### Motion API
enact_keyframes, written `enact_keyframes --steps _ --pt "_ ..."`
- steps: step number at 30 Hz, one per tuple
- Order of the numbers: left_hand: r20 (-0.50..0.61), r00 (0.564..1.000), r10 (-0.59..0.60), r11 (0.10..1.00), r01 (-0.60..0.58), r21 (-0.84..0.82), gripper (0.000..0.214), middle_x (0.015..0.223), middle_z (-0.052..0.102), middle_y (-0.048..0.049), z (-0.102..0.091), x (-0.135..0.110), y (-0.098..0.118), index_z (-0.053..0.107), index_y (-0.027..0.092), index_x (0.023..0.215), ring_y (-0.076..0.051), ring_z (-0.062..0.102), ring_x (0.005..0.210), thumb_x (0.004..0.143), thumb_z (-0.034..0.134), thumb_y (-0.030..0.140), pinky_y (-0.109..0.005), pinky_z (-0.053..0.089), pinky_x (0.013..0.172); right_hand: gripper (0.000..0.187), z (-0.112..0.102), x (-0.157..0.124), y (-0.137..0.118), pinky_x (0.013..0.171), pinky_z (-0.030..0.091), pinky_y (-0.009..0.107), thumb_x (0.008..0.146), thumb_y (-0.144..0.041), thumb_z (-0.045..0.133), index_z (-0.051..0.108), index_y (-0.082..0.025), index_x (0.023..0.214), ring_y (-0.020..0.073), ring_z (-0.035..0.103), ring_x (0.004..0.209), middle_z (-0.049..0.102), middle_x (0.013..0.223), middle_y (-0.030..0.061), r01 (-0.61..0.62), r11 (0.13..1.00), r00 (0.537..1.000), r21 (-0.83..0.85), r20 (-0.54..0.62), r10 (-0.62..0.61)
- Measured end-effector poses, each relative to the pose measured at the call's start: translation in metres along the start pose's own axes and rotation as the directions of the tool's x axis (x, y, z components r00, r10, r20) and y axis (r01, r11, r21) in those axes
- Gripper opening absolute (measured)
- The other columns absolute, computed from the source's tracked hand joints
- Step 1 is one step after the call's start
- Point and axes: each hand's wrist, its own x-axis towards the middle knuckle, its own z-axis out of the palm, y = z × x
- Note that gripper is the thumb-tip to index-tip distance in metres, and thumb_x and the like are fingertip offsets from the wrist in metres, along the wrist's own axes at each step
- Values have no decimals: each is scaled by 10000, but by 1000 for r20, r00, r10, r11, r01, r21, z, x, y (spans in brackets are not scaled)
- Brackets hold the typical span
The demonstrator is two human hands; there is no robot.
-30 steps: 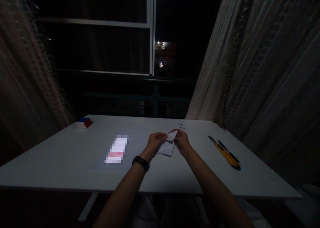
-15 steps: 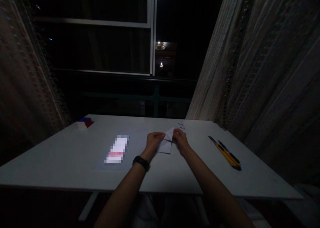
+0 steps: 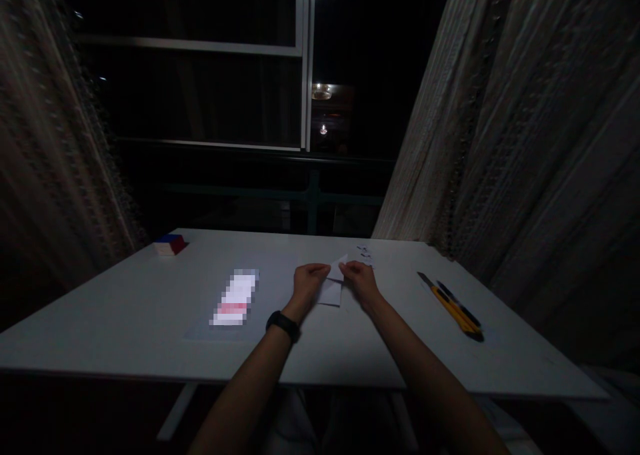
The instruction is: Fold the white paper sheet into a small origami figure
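A small sheet of white paper (image 3: 330, 294), folded at its upper end, is held just above the white table between my two hands. My left hand (image 3: 309, 284), with a dark band on the wrist, pinches the paper's left side near the fold. On the other side, the thumb and fingers of my right hand (image 3: 361, 280) close on the upper right of the folded flap. The flap's pointed tip sticks up between the hands. Part of the paper is hidden behind my left fingers.
On the white table (image 3: 150, 335), a lit phone (image 3: 235, 298) lies on a pale sheet to the left. A coloured cube (image 3: 170, 244) stands at the back left. A yellow box cutter (image 3: 453, 308) and a dark pen (image 3: 457, 303) lie right. Small dark marks (image 3: 365, 252) show behind my right hand.
My right thumb and fingers have shifted slightly left, further over the folded flap, covering more of it. My left hand stays about where it was.
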Motion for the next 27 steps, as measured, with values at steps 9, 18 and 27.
enact_keyframes --steps 9,18,27 --pt "139 990 36 993 -51 106 198 683 675 -67 -1 2 -5 705 121 670 -175 571 656 631 643 304 -250 413 605 297 -1 -1 -4 547 384 256 615 -466 674 632 -174 580 135 491 542 570 541 -8 92 990 996 -107 27 -90" --pt "164 986 -1 996 -14 89 194 656 655 -67 -1 2 -7 700 120 651 -161 549 614 629 634 301 -233 390 560 334 1 -5 -10 504 335 241 661 -487 621 600 -180 532 124 425 522 481 499 -20 156 971 983 -182 121 -135" --pt "181 983 -30 999 23 40 157 629 652 -67 1 -4 0 694 110 644 -158 565 598 604 664 258 -248 409 567 367 0 -6 -11 512 324 247 669 -498 612 583 -179 490 116 423 501 483 474 -28 148 977 985 -151 107 -132"
